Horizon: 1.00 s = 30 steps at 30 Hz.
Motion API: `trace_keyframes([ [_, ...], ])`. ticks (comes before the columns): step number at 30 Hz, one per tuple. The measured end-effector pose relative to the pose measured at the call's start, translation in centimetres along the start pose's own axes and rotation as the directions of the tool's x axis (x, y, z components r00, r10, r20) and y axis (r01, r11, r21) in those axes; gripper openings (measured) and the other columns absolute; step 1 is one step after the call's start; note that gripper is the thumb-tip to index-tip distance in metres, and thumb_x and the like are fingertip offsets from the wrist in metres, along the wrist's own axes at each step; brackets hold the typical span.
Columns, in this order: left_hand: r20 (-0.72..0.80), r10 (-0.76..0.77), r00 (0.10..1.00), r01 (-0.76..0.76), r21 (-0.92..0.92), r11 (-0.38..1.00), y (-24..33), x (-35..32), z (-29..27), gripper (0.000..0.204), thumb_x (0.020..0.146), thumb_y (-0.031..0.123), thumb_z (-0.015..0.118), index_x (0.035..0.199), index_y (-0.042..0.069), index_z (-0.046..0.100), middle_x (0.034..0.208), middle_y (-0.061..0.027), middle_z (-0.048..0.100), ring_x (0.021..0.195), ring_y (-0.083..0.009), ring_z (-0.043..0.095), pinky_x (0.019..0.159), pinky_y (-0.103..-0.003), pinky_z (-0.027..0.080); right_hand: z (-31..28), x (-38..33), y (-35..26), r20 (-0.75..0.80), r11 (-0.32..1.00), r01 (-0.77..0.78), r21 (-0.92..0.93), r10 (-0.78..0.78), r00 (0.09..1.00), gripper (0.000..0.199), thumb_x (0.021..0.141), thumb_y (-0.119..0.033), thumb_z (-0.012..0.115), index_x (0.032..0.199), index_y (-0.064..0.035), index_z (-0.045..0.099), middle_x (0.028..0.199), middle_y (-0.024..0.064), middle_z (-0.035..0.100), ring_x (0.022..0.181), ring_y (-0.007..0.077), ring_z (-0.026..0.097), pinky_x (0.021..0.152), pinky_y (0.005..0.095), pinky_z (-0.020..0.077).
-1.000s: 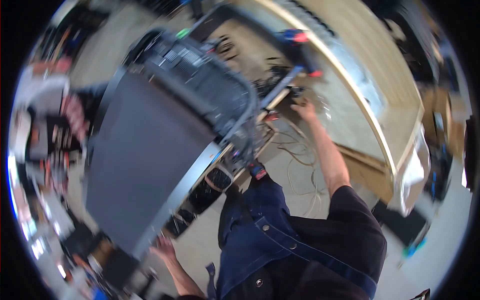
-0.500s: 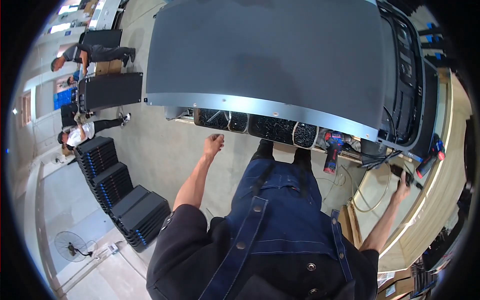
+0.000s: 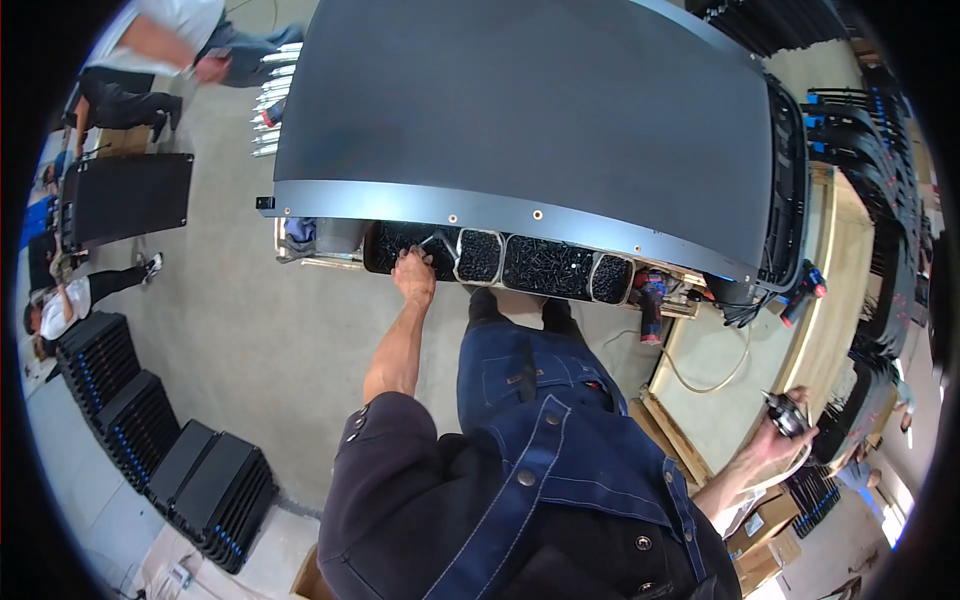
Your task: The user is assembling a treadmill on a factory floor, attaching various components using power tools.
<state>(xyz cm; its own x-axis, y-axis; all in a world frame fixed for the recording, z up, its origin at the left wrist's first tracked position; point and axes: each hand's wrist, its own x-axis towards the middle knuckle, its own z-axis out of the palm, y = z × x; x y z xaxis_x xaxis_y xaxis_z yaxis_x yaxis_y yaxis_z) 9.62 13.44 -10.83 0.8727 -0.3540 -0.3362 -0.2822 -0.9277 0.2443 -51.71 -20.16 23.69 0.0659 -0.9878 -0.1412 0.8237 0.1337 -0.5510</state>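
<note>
At lower right, the thin pale hose [image 3: 796, 467] could snag on the long pale wooden box [image 3: 845, 215] if pulled across, jerking the dark metallic handheld tool [image 3: 787, 414] held in the right hand [image 3: 772, 446]'s closed grip. Near centre, the left hand [image 3: 413, 277] reaches into the black screw-filled bin [image 3: 371, 262] below the broad grey panel [image 3: 520, 110]; its grip I cannot tell.

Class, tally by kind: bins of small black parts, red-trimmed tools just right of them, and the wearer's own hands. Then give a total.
Bins: 4
Red-trimmed tools: 2
Left hand and right hand: 2
Total: 8
</note>
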Motion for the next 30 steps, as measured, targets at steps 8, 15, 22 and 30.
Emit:
trace_keyframes([
  [8,0.483,0.233,0.844,0.364,-0.835,0.414,2.3,-4.0,-6.6,0.018,0.098,0.015,0.06,0.102,-0.002,0.059,0.098,-0.0168,0.071,0.085,-0.0234,0.073,0.075,-0.039,0.061,15.4,-5.6,22.3,0.086,0.94,-0.098,-0.326,0.132,0.987,0.055,0.093,-0.018,0.072,0.14,-0.0005,0.05,0.123,0.0183,0.067,0.099,0.026,0.066,0.099,0.0483,0.0515],
  [15,0.407,0.656,0.636,0.682,-0.694,-0.232,12.4,-13.2,-16.9,0.029,0.102,0.012,0.06,0.128,-0.002,0.061,0.103,-0.0139,0.072,0.094,-0.025,0.073,0.088,-0.037,0.062,21.4,-6.7,32.4,0.215,0.889,-0.322,-0.327,0.401,0.89,0.046,0.087,-0.013,0.072,0.13,-0.0045,0.057,0.125,0.0146,0.064,0.101,0.0266,0.066,0.106,0.0522,0.0496],
  [22,0.289,0.685,0.669,0.643,-0.686,-0.339,15.9,-15.8,-16.7,0.03,0.095,0.013,0.072,0.122,0.0,0.064,0.103,-0.0117,0.073,0.091,-0.0215,0.073,0.085,-0.035,0.062,20.3,-4.8,31.3,0.204,0.873,-0.429,-0.234,0.475,0.856,0.04,0.089,-0.01,0.071,0.126,-0.0052,0.057,0.123,0.0156,0.065,0.098,0.0257,0.068,0.105,0.0527,0.0508],
  [30,0.299,0.508,0.808,0.495,-0.812,-0.309,19.9,-18.4,-17.1,0.022,0.095,0.008,0.072,0.116,0.002,0.066,0.099,-0.0132,0.073,0.088,-0.0222,0.073,0.081,-0.033,0.062,19.3,-2.7,29.6,0.087,0.853,-0.467,-0.234,0.497,0.863,0.04,0.088,-0.008,0.069,0.126,-0.005,0.055,0.122,0.0163,0.065,0.098,0.0265,0.067,0.102,0.0549,0.0523],
])
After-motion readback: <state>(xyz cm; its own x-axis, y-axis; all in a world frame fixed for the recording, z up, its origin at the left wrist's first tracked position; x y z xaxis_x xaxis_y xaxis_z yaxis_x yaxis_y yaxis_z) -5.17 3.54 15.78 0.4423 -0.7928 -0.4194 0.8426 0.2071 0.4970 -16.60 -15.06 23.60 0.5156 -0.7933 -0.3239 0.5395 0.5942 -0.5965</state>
